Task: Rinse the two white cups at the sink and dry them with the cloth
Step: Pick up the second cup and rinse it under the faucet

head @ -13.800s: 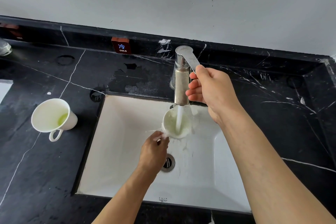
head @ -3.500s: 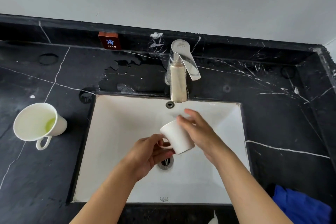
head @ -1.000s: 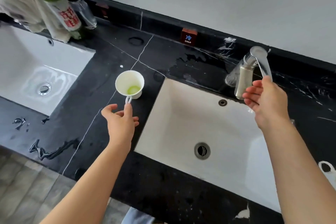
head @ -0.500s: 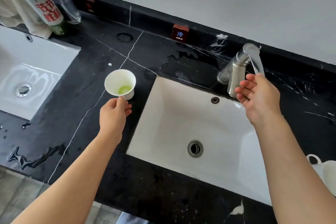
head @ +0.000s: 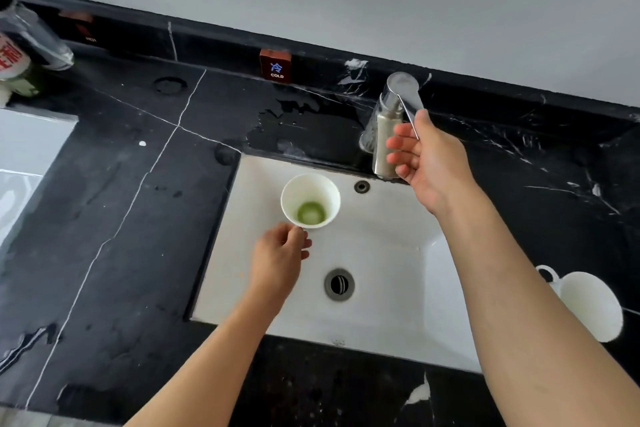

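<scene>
Far left: clear bottle and a labelled bottle at the counter edge, beside a second basin. Black marble counter, wet patches near the red COLD tag.

Left hand pinches the near side of the soiled white cup; its handle is hidden. Cup is upright over the sink, left of the spout, green residue pooled in its bottom.

Right hand has its fingers curled under the faucet lever; no water seen running.

Far right: other white cup on its side on the counter. Cloth not in view.

Step in hand, judged: rinsing the second cup. Next calls for lifting the lever and shifting the cup right, under the spout.
</scene>
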